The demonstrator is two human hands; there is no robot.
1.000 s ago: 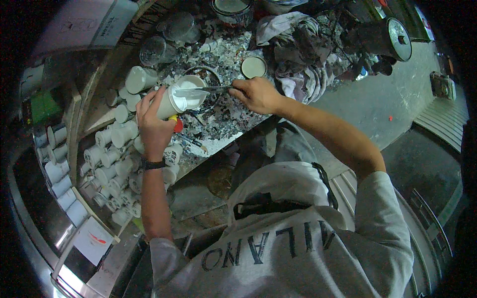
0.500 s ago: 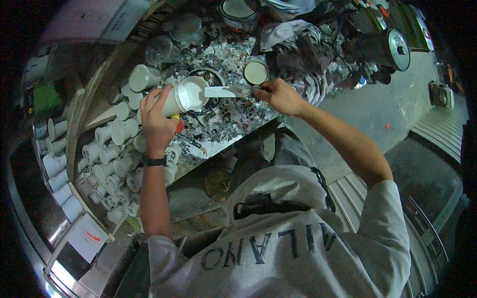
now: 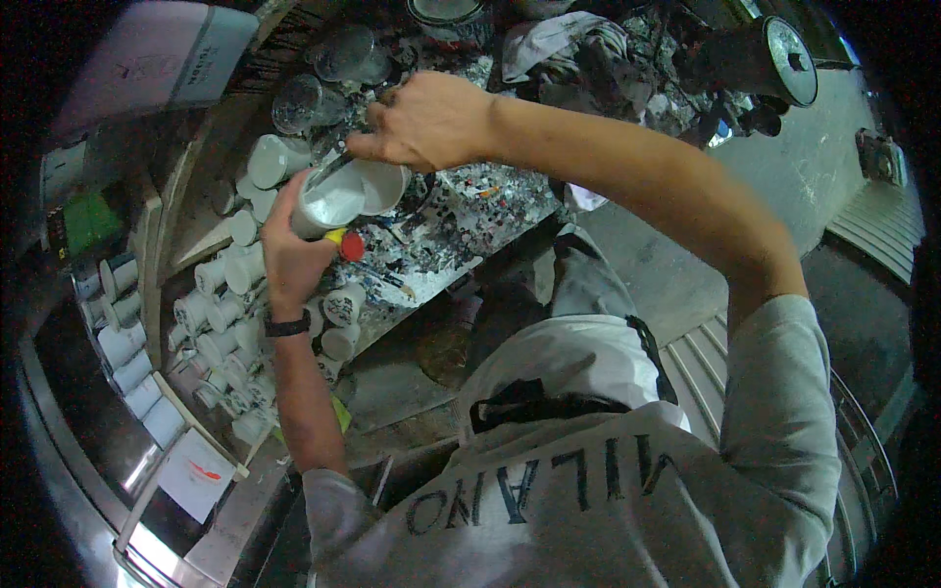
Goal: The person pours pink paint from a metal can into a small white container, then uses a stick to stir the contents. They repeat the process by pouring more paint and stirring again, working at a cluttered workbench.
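Observation:
My left hand [image 3: 293, 257] is wrapped round the side of a white plastic tub [image 3: 331, 209] with white paint inside. Over its mouth, my right hand [image 3: 417, 125] grips a flat spatula [image 3: 330, 170], the blade angled down at the tub's far rim. Its handle is mostly hidden by my fingers. Against the held tub's right side shows a second white tub [image 3: 386, 188], partly covered by my right hand. A small red and yellow object [image 3: 348, 244] lies just below the held tub.
The bench [image 3: 485, 211] is crusted with dried paint. Stacked white tubs [image 3: 221, 309] crowd its left side. Clear plastic containers [image 3: 306, 105], a large can [image 3: 449, 20] and crumpled rags [image 3: 564, 47] lie at the back. A lidded dark pot [image 3: 789, 64] is far right.
My right hand has swung left and up with the spatula, from right of the tubs to over the held one. The held tub has moved slightly left and its mouth now faces up.

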